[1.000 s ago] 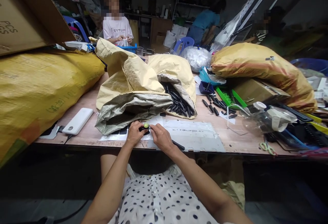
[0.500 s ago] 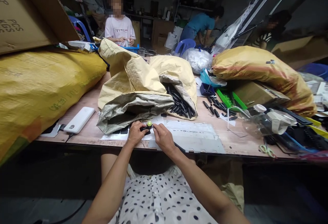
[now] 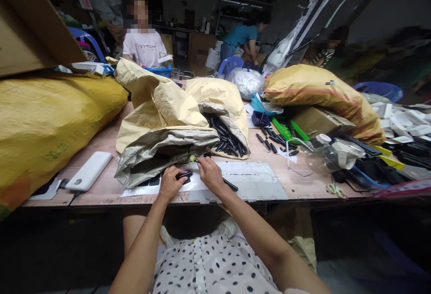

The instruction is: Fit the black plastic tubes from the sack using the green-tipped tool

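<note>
My left hand (image 3: 170,182) is closed around a small, dark, elongated black piece (image 3: 184,175) just above the table. My right hand (image 3: 210,172) grips a thin tool with a round yellow-green tip (image 3: 192,158); a black handle (image 3: 230,184) sticks out behind that palm. The tip sits above and apart from the black piece. Beneath both hands lie white sheets and a clear plastic-covered strip (image 3: 257,179). Behind them, a cream sack with a grey lining (image 3: 158,96) gapes toward me, its inside dark. Beside it, another sack (image 3: 232,94) spills out many slim black pieces (image 3: 227,134).
A white power bank (image 3: 89,171) lies left, near a bulging yellow sack (image 3: 57,114). On the right are loose black pieces (image 3: 266,142), a green tray (image 3: 278,126), a clear plastic jug (image 3: 323,161), scissors (image 3: 336,190) and another yellow sack (image 3: 316,85). People work behind the table.
The yellow-green tip has come away from the black piece in my left hand, and my hands are farther apart. The view has turned to the right.
</note>
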`<state>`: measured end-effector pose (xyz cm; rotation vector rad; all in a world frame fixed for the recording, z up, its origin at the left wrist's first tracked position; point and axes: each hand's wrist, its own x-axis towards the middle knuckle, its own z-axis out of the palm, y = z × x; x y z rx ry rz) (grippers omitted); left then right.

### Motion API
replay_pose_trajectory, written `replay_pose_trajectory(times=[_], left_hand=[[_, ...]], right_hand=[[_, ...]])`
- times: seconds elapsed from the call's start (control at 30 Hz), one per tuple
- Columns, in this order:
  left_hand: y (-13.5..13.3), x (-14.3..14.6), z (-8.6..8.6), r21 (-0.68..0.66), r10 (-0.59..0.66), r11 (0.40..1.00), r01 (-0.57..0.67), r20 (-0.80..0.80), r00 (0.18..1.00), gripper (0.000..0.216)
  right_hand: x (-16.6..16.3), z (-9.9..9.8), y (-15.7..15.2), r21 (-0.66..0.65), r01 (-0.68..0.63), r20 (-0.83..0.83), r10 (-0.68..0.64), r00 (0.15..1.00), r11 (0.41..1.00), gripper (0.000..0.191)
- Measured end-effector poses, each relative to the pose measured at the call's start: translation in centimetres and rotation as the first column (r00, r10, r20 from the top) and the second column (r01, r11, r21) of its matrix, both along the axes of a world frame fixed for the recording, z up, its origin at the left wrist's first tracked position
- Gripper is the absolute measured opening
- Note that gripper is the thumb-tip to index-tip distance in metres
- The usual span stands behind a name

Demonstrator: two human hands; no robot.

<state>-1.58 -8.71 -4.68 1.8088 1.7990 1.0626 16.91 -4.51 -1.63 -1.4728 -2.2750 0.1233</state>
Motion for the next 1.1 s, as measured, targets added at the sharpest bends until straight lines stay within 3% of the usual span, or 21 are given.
replay_pose_trajectory(times=[0.17,0.43,0.53,0.63,0.73,0.8,0.87,0.97,1.1], left_hand=[[0.1,-0.4,-0.6,0.046,-0.008,0.999,0.009,-0.007,1.000,0.007],[-0.3,-0.4,0.2,0.102,-0.033,0.994,0.030,0.031,0.999,0.008],[-2.0,0.2,1.3,0.137,-0.048,0.990,0.030,0.131,0.990,0.015],[-5.2,1.5,2.0,0.026,-0.145,0.989,0.143,0.237,0.961,0.023],[-8.5,3.1,1.5,-0.145,-0.326,0.914,0.378,0.290,0.900,0.025],[-10.0,3.9,0.3,-0.301,-0.369,0.842,0.447,0.283,0.885,0.025],[-10.7,4.5,-1.5,-0.475,-0.327,0.785,0.399,0.229,0.917,0.028],[-10.9,4.9,-4.2,-0.677,-0.208,0.707,0.203,0.075,0.975,0.034],[-10.4,5.1,-6.2,-0.843,-0.202,0.536,0.043,-0.079,0.976,0.044]], right_hand=[[-0.8,0.3,2.4,-0.051,0.040,0.148,-0.032,0.988,0.998,0.029],[-1.6,-1.0,2.2,-0.020,0.014,0.197,-0.010,0.980,1.000,0.034],[-1.6,-0.9,2.3,-0.024,0.014,0.195,-0.009,0.981,1.000,0.035],[-1.6,-0.8,2.3,-0.031,0.019,0.200,-0.013,0.980,0.999,0.034],[-1.6,-0.8,2.2,-0.035,0.020,0.200,-0.013,0.980,0.999,0.034],[-1.7,-0.9,2.2,-0.033,0.019,0.195,-0.012,0.981,0.999,0.034],[-1.7,-0.9,2.2,-0.028,0.020,0.190,-0.014,0.982,0.999,0.035],[-1.7,-1.0,2.2,-0.022,0.020,0.189,-0.015,0.982,1.000,0.033],[-1.7,-1.1,2.3,-0.012,0.015,0.194,-0.013,0.981,1.000,0.034]])
